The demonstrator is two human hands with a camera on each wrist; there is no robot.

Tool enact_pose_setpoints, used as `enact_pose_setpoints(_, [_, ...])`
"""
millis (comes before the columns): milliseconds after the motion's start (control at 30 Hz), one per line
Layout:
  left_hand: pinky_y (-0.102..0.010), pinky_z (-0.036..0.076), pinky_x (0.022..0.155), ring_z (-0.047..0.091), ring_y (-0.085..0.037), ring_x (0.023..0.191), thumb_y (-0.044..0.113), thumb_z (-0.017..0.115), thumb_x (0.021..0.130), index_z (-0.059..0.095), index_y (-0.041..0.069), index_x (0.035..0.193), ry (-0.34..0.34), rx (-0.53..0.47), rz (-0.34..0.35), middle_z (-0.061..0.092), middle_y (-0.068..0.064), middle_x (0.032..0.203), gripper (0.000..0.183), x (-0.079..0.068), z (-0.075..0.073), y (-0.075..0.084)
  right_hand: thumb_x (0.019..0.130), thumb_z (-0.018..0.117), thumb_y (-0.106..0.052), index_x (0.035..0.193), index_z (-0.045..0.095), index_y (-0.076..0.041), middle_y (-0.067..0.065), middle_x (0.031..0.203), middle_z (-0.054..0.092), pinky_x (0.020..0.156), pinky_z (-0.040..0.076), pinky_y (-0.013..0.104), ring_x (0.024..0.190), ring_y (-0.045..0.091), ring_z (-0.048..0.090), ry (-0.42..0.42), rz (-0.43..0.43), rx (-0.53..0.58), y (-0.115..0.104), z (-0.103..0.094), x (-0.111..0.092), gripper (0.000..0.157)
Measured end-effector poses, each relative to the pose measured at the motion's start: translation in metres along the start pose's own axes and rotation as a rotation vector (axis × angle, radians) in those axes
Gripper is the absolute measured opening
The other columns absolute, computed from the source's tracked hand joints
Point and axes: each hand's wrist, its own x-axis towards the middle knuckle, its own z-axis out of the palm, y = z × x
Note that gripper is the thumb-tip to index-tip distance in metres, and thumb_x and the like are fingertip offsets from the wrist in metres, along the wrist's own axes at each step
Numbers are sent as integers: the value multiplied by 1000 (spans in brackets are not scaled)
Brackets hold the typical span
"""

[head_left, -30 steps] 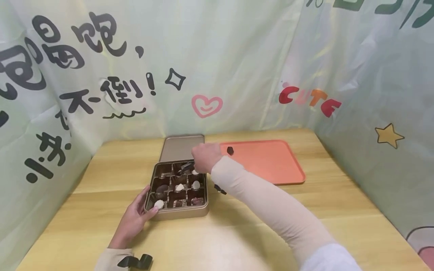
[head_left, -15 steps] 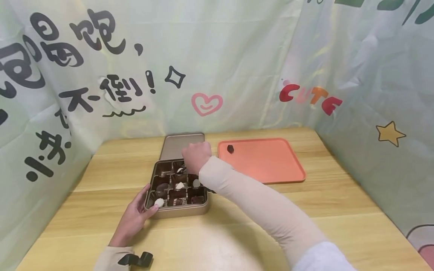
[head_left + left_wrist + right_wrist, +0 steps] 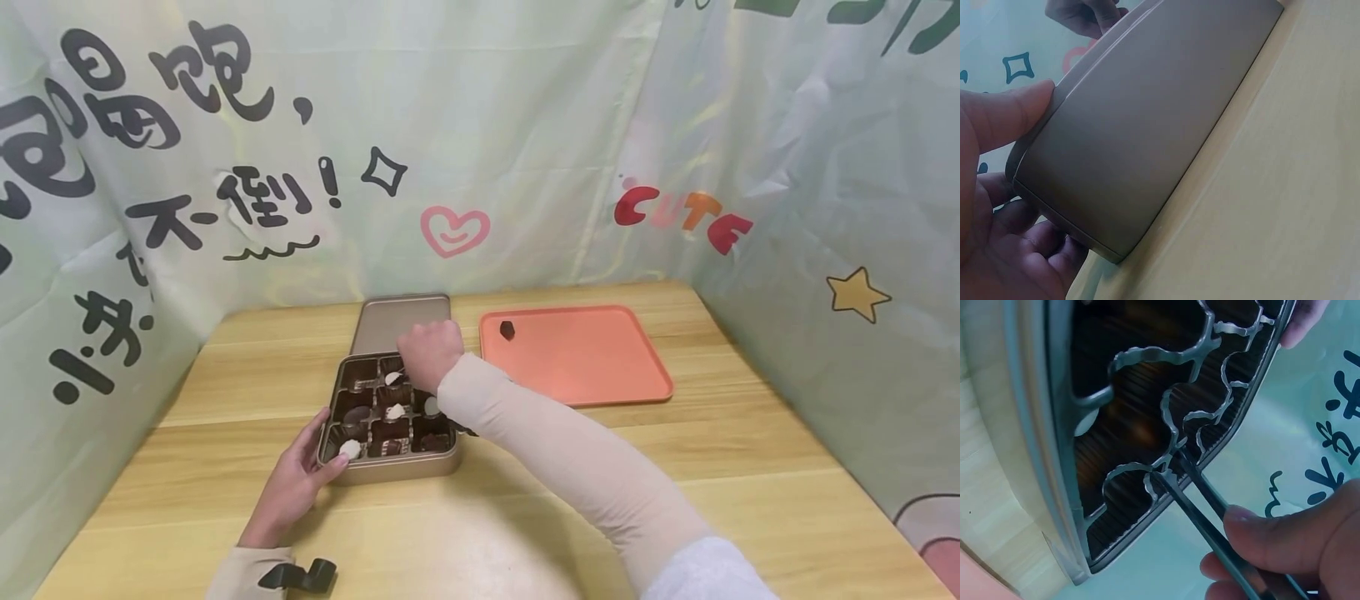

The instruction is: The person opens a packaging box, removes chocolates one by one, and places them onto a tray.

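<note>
My left hand (image 3: 296, 479) grips the near left corner of a bronze tin box (image 3: 397, 472), thumb over the rim and fingers bent along the side. Inside, a dark divided insert holds chocolates: a white piece (image 3: 394, 379) in the back middle compartment, another white chocolate (image 3: 394, 411) in the centre, a round white one (image 3: 350, 449) at the near left, and several dark ones. Over the back right compartment, my right hand (image 3: 432, 354) pinches metal tweezers (image 3: 1207, 534). In the right wrist view the tweezer tips stand slightly apart, right at the insert's dividers.
Behind the box lies its bronze lid (image 3: 397, 321). An orange tray (image 3: 585, 358) to the right carries one dark chocolate (image 3: 507, 331). All stands on a wooden table (image 3: 675, 467) before a printed curtain (image 3: 525, 125).
The right hand has shifted left over the box with the tweezers, then nearly stopped. A white chocolate now shows in the back middle compartment. The left hand keeps its grip.
</note>
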Motion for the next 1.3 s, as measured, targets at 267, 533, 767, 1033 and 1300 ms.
enact_pose_setpoints(267, [-27,25,109,20,-43,141,15,67,92,13,3,155,1,4,-4,16,-24,157,83,-1,-1,-1,84,67,-22,86,73,-21,-4,66,61,46,46,30,54,13,54,7,-4,15,4,-2,-3,7])
enact_pose_setpoints(533, [-52,18,111,18,-46,141,15,66,92,13,2,154,-2,6,8,14,-25,157,83,-1,-1,1,82,65,-16,77,68,-20,-3,67,60,44,48,35,55,15,55,29,27,65,12,-2,-7,7])
enact_pose_setpoints(767, [-50,20,111,19,-45,141,17,66,93,13,5,155,2,3,6,15,-24,157,83,-1,-1,1,78,76,-28,74,65,-19,-4,64,58,46,49,35,55,14,53,9,39,117,22,-5,-9,15])
enact_pose_setpoints(1033, [-49,20,110,20,-45,140,16,66,92,13,3,155,4,-1,4,16,-25,157,83,-1,-2,0,82,72,-27,75,63,-19,-4,63,57,44,45,31,53,12,48,-3,56,183,33,-4,-14,14])
enact_pose_setpoints(1300, [-52,18,111,17,-46,141,15,67,92,13,2,154,-1,-18,4,14,-24,157,83,-1,-1,0,84,75,-38,88,65,-21,-4,77,60,49,49,38,61,15,56,-39,99,251,40,5,-22,20])
